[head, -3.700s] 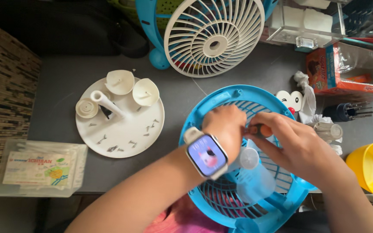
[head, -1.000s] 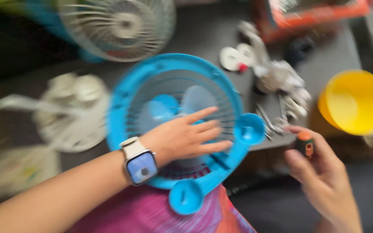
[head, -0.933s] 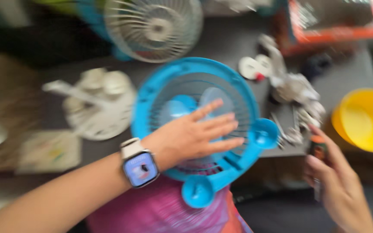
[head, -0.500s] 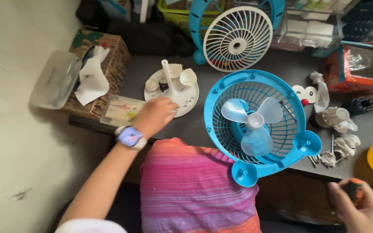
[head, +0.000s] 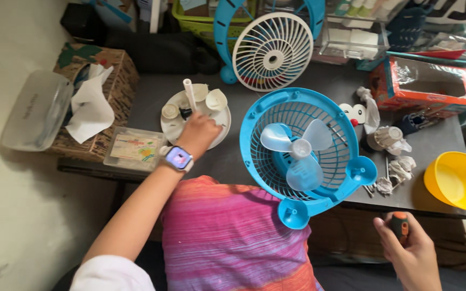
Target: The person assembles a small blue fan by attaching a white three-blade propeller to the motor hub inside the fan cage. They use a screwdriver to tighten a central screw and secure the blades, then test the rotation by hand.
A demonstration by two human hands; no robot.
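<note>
My left hand (head: 198, 133), with a smartwatch on the wrist, reaches onto a white round plate (head: 221, 127) that carries small white fan parts and loose screws; whether the fingers pinch anything is hidden. My right hand (head: 408, 248) is low at the right, below the table edge, closed around a screwdriver with an orange and black handle (head: 400, 225). Between the hands a blue fan housing (head: 254, 116) lies flat on the grey table (head: 146, 89), with a pale translucent three-blade propeller (head: 296, 149) in its middle.
A white fan grille (head: 272, 51) leans at the back. A yellow bowl (head: 458, 180) sits at the right edge, an orange box (head: 419, 86) behind it, crumpled tissues and small parts (head: 397, 170) near the housing. A clear lidded box (head: 130, 148) and a cardboard box (head: 90, 89) stand left.
My left hand left the blue fan housing and moved left onto the white plate. My right hand drew back off the table with the screwdriver. The view pulled back and steadied.
</note>
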